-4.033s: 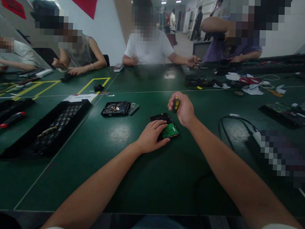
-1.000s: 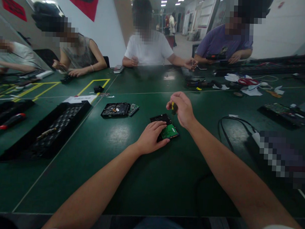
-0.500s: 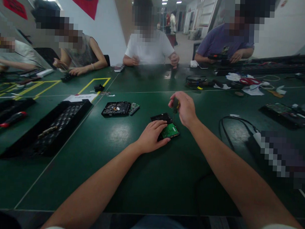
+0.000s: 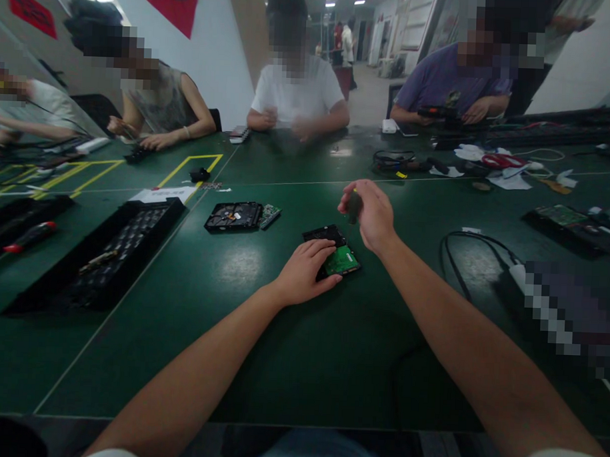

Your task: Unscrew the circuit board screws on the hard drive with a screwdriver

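A hard drive (image 4: 342, 260) with a green circuit board and a black casing lies on the green table in front of me. My left hand (image 4: 303, 272) rests over its left part, fingers across the top and thumb along the near edge, holding it against the table. Above the drive's right side, my right hand (image 4: 370, 214) is closed around a small screwdriver (image 4: 354, 207) with a dark, partly yellow handle. The handle is mostly hidden by the fingers, and its tip is too faint to make out.
Left of the drive lie another hard drive (image 4: 234, 217) and a loose circuit board (image 4: 270, 216). Farther left are a long black tray (image 4: 144, 239) and a red-black screwdriver (image 4: 32, 237). A cable (image 4: 446, 260) and one more drive (image 4: 565, 224) lie right. Several people sit opposite.
My right hand stays nearly in place above the drive, its grip slightly turned. The left hand and drive hold still. Opposite, the person in white has moved a hand inward.
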{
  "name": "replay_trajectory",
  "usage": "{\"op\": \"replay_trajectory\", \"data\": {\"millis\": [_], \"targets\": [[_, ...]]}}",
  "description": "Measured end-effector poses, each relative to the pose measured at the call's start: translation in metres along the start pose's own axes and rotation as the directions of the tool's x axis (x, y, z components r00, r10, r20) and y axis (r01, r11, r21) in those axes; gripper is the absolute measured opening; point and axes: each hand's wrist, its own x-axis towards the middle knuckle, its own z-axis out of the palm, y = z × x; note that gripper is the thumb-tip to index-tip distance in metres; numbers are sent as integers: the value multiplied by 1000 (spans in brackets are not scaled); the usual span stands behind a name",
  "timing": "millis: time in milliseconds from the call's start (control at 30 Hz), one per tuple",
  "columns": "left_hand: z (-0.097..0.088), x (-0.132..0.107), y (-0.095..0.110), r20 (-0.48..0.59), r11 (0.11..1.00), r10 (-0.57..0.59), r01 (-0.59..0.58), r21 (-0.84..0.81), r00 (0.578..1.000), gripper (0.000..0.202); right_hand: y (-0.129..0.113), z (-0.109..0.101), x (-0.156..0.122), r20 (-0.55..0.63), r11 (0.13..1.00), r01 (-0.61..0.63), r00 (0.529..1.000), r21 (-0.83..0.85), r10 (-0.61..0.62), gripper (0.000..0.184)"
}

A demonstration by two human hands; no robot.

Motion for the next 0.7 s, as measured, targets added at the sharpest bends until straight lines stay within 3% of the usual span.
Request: {"op": "replay_trajectory", "data": {"millis": [167,467,700], "targets": [[0,0,0,-5,1000,-3,3,-1,1000,61,2,1,-1,-6,1000,-21,1000,17,21,47],[1,1,0,0,1000,-1,1,-2,1000,61,1,3,-4,-29,1000,-9,1000,6,9,34],[1,0,0,-8,1000,-1,1,-1,1000,61,0,1,-2,13,999,-36,999,-10,36,48]]}}
